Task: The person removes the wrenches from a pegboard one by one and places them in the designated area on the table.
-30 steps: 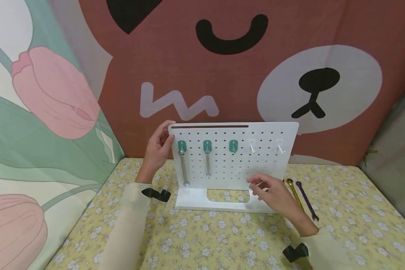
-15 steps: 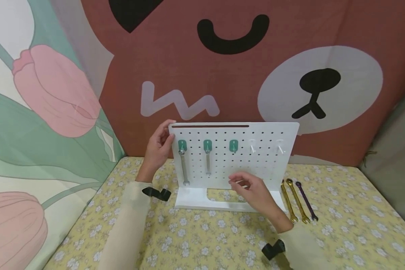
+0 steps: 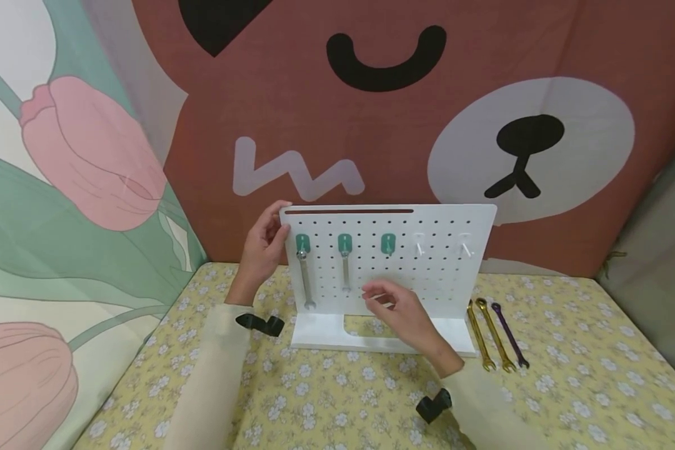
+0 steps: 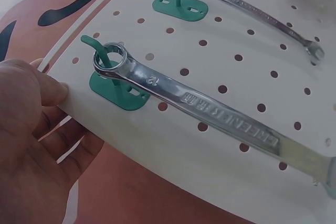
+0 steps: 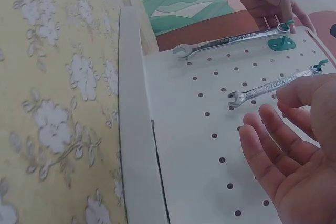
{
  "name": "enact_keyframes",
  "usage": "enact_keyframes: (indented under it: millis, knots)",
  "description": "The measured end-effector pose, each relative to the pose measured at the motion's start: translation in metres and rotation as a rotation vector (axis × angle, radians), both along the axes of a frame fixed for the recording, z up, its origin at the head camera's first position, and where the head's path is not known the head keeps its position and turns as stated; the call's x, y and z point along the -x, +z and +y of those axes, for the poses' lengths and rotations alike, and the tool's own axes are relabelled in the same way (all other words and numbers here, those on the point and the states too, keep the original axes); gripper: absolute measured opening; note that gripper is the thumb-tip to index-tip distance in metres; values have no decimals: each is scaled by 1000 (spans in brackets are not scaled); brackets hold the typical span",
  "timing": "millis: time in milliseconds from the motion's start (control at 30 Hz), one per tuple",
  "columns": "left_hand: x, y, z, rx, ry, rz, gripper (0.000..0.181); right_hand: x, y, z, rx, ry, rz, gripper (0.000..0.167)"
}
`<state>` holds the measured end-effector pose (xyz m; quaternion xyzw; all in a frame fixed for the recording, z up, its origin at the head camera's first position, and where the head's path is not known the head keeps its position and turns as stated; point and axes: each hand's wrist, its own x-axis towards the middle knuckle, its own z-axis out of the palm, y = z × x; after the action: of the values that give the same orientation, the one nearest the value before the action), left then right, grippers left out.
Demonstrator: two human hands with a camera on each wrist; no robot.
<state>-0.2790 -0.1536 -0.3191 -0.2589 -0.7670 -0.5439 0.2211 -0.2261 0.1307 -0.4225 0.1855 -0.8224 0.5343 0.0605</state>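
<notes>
The white pegboard (image 3: 427, 284) stands upright on its base. My left hand (image 3: 261, 250) grips its upper left edge, thumb in front and fingers behind, as the left wrist view also shows. A larger silver wrench (image 4: 199, 103) hangs by its ring end from the leftmost green hook (image 4: 123, 95). A smaller silver wrench (image 3: 345, 272) hangs from the second green hook (image 3: 345, 242). My right hand (image 3: 402, 312) is in front of the board's lower middle, just right of the smaller wrench, fingers loosely bent and holding nothing.
A third green hook (image 3: 388, 244) and two clear hooks (image 3: 420, 245) sit further right on the board. Two gold wrenches (image 3: 496, 337) and a purple wrench (image 3: 510, 335) lie on the flowered tablecloth (image 3: 585, 350) right of the base. A printed cloth (image 3: 394, 144) hangs behind.
My right hand has moved left across the front of the board, from its lower right toward the smaller wrench, uncovering the gold wrenches. My left hand has stayed on the board's edge.
</notes>
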Motion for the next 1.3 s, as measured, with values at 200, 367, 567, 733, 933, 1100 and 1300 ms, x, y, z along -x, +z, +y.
enact_keyframes:
  millis: [200,367,567,733,933,1100,1300]
  knots:
    - [0,0,0,-5,-2,-3,40,8,8,-10,-16,-13,12,25]
    - [-1,1,1,-3,-6,7,39,16,13,-15,-18,-16,40,23]
    - [-1,0,2,-4,-11,12,39,25,15,-19,-11,7,75,27]
    - [-1,0,1,-2,-3,18,39,28,16,-23,11,31,88,26]
    - [0,0,1,3,-3,18,39,28,17,-28,15,44,85,26]
    - [0,0,1,-6,-8,16,39,28,19,-33,24,55,75,23]
    - [0,-1,0,-7,0,4,39,27,17,-37,37,45,60,13]
